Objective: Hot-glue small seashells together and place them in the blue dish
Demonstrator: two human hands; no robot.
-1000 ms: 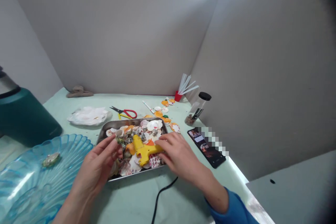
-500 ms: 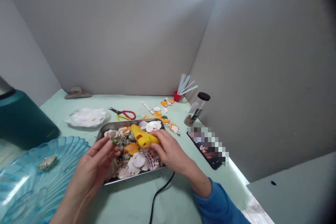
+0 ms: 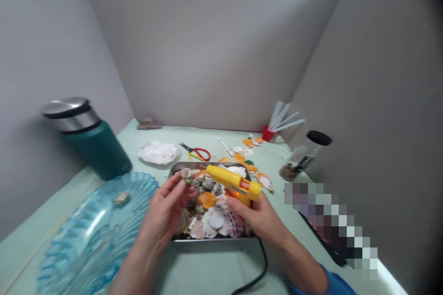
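Note:
Between the fingertips of my left hand (image 3: 169,207) is a small pale shell (image 3: 187,175), held up over the near left part of a metal tray. My right hand (image 3: 259,214) grips a yellow hot glue gun (image 3: 231,179), its nozzle pointing left toward the shell but apart from it. A small orange light glows on the gun's side. The tray (image 3: 221,240) holds many shells: an orange scallop shell (image 3: 206,200), white and speckled ones, and small grey snail shells. A black cord (image 3: 265,258) runs from under my right hand toward me.
At left are a blue glass plate (image 3: 100,221) with one shell (image 3: 121,198) on it and a green bottle (image 3: 100,147). Behind the tray lie scissors (image 3: 199,152) and a white bundle (image 3: 158,152). Right are glue sticks (image 3: 282,117), a jar (image 3: 304,156) and a phone (image 3: 321,233).
The glue gun has turned from pointing away to lying sideways, nozzle leftward. My head has swung left, so the scene sits further right. The shell stays in my left fingers.

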